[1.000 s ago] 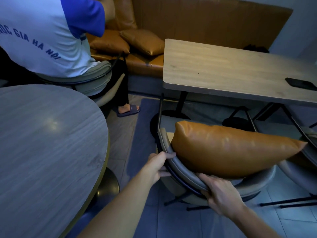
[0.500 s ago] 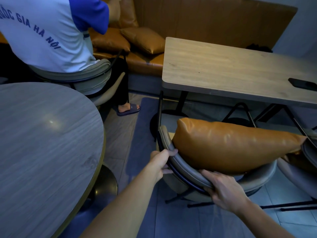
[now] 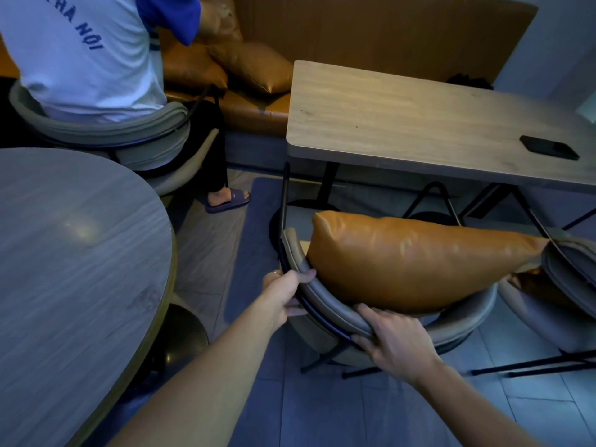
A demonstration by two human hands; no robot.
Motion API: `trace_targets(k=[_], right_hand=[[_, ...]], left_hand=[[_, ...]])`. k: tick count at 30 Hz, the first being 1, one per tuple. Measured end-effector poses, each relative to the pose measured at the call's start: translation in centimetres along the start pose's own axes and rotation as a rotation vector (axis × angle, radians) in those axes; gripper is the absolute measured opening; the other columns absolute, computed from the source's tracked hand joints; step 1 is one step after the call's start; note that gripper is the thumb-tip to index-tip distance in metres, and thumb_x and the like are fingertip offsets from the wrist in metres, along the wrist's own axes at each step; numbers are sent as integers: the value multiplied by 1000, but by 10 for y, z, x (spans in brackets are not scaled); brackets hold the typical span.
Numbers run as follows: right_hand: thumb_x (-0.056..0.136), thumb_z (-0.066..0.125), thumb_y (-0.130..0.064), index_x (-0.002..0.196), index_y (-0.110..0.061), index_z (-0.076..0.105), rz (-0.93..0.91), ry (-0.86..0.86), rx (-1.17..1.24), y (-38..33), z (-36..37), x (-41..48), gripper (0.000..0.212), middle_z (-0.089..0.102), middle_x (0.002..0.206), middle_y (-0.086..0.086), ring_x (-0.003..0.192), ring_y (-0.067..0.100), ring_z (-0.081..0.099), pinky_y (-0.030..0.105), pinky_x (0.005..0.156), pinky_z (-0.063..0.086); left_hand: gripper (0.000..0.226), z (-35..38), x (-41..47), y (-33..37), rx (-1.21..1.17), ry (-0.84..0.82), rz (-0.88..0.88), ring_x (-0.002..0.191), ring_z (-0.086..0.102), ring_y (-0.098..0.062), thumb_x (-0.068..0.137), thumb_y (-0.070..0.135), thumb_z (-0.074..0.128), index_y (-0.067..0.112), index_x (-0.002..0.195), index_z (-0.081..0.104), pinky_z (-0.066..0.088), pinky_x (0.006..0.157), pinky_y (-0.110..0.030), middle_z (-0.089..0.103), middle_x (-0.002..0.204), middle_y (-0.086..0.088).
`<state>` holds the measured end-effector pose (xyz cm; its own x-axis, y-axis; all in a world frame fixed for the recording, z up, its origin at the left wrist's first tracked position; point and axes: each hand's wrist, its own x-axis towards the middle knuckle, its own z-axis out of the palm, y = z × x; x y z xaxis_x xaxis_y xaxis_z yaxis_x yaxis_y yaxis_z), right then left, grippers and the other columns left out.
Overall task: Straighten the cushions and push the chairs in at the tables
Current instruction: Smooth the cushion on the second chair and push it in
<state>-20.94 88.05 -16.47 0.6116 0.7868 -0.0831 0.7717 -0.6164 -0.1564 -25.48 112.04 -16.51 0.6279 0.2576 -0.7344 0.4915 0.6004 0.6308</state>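
Left hand (image 3: pixel 283 293) clamps the chair (image 3: pixel 325 312) back's left curve, right hand (image 3: pixel 392 341) its rear rim; cushion (image 3: pixel 416 259) sits on the seat. Push evenly, straight under the table (image 3: pixel 403 121), keeping the cushion upright.

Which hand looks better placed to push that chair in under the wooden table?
Probably the right hand: it grips the grey padded chair back nearer its middle; the left hand holds its side.
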Motion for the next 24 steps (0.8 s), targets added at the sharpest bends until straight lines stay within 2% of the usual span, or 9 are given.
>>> trace_targets(k=[7,16,21,24], right_hand=[[95,55,-53,130,-32,50,23,-6,-16,0,1,0,42,71,109,-6,98,24,69,40,69,54],[95,55,-51,131,-31,50,39,-7,-15,-4,-1,0,41,72,108,-5,99,25,70,40,69,51],[95,57,-50,127,-30,50,43,-7,-22,-5,-1,0,37,72,105,-4,95,26,70,39,67,50],[96,56,-49,128,-29,51,56,-10,-18,-6,-2,0,38,71,106,-4,96,26,70,40,68,51]], left_hand=[[51,1,-1,-1,9,8,19,94,73,-34,78,17,87,5,121,63,64,66,-45,74,109,-18],[51,1,1,-2,17,24,22,98,73,-36,77,17,88,6,120,64,63,81,-53,75,110,-18],[50,1,-2,0,24,23,22,92,73,-33,79,17,86,4,121,63,63,69,-45,75,106,-18],[51,2,-5,0,35,29,26,94,74,-34,79,18,86,4,122,63,64,73,-47,75,104,-18]])
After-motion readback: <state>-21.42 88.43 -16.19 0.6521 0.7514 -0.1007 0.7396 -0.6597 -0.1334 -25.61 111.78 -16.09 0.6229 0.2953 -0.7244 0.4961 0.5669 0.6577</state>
